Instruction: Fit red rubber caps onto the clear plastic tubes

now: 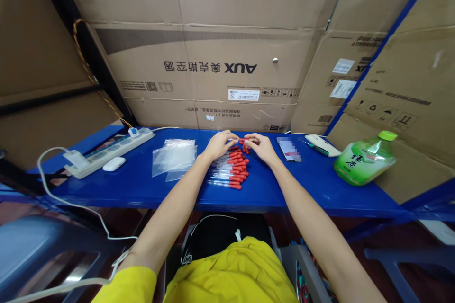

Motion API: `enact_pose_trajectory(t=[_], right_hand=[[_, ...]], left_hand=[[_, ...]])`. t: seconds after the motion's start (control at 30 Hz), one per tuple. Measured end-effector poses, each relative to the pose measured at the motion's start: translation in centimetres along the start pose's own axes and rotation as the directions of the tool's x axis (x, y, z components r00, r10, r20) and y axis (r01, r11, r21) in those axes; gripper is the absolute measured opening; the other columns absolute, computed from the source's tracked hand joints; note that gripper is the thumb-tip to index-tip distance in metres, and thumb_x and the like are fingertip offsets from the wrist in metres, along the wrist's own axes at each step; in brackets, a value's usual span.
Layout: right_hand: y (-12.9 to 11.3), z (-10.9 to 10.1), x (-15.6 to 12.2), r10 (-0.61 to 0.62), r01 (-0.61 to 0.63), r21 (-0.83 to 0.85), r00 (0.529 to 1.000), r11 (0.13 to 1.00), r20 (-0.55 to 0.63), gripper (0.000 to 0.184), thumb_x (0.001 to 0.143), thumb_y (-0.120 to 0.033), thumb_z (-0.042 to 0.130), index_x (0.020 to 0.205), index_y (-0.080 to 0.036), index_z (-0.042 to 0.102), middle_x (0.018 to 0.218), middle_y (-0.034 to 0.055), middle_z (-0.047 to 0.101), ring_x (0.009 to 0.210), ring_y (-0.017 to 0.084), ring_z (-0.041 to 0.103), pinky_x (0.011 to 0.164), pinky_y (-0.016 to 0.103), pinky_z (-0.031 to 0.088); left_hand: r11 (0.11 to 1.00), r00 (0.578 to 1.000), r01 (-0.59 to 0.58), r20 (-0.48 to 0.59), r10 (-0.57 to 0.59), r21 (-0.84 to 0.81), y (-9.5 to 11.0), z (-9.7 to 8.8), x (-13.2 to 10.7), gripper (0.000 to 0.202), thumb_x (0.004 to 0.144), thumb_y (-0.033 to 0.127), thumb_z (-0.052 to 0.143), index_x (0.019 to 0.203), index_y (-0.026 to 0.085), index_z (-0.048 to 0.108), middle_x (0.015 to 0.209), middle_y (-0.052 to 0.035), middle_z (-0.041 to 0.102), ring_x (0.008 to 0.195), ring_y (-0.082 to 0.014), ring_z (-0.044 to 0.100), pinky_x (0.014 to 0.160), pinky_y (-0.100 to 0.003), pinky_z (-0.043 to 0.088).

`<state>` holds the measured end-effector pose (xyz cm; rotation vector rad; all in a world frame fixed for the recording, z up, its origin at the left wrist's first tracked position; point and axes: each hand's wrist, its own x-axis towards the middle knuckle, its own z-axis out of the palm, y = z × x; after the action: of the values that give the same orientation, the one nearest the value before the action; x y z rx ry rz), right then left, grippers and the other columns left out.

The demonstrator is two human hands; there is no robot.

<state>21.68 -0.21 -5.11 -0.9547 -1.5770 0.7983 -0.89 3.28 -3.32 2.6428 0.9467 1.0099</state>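
A row of several clear droppers with red rubber bulbs (232, 170) lies on the blue shelf (142, 184) in front of me. My left hand (219, 144) and my right hand (261, 146) meet just above the far end of that row. Both hands have fingers curled in a pinch. Between them they hold one dropper (239, 141), the left on its clear tube and the right at its red bulb. A few loose red bulbs (245, 149) lie under the hands.
Clear plastic bags (173, 156) lie left of the droppers. A white power strip (106, 151) and a white earbud case (113, 164) sit further left. A phone (288, 149), a white device (323, 146) and a green bottle (366, 158) on its side lie right. Cardboard boxes (220, 71) wall the back.
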Motion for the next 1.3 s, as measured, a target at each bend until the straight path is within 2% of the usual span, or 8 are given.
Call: enact_pose_trajectory(t=[0.17,0.53,0.8,1.3], right_hand=[[0.15,-0.17,0.12,-0.006,0.006,-0.005,1.000,1.000,-0.016,0.037,0.076,-0.048,0.079,0.098,-0.019,0.075,0.085,0.0072,0.079,0.079,0.024,0.075,0.078,0.037,0.061],[-0.07,0.02,-0.10,0.016,-0.015,0.040,0.999,0.999,-0.047,0.044,0.071,-0.057,0.081,0.092,-0.018,0.076,0.081,0.0082,0.078,0.073,0.025,0.075,0.072,0.038,0.061],[-0.21,0.02,-0.20,0.020,-0.016,0.068,0.999,0.998,-0.050,0.044,0.071,-0.056,0.083,0.090,-0.017,0.075,0.079,0.0086,0.078,0.071,0.025,0.075,0.071,0.038,0.061],[-0.22,0.19,-0.31,0.020,-0.017,0.083,0.999,0.996,-0.034,0.039,0.071,-0.052,0.084,0.087,-0.017,0.076,0.073,0.0067,0.076,0.068,0.024,0.073,0.069,0.036,0.059]], left_hand=[[0.998,1.000,-0.031,-0.002,0.031,-0.055,0.41,-0.04,0.11,0.042,0.104,0.045,0.047,0.112,0.018,0.078,0.103,-0.0104,0.073,0.097,-0.0215,0.066,0.090,-0.033,0.048],[0.986,0.993,-0.112,0.018,0.115,-0.127,-0.49,0.31,0.50,0.042,0.104,0.043,0.048,0.111,0.017,0.079,0.097,-0.0110,0.072,0.094,-0.0208,0.065,0.089,-0.032,0.048],[0.985,0.993,-0.113,0.015,0.116,-0.128,-0.22,0.21,0.58,0.043,0.104,0.045,0.048,0.108,0.016,0.080,0.093,-0.0107,0.071,0.087,-0.0197,0.064,0.082,-0.031,0.048],[0.980,0.989,-0.150,-0.008,0.151,-0.134,0.31,0.15,0.45,0.041,0.103,0.041,0.051,0.104,0.013,0.080,0.090,-0.0115,0.072,0.085,-0.0201,0.064,0.081,-0.031,0.047]])
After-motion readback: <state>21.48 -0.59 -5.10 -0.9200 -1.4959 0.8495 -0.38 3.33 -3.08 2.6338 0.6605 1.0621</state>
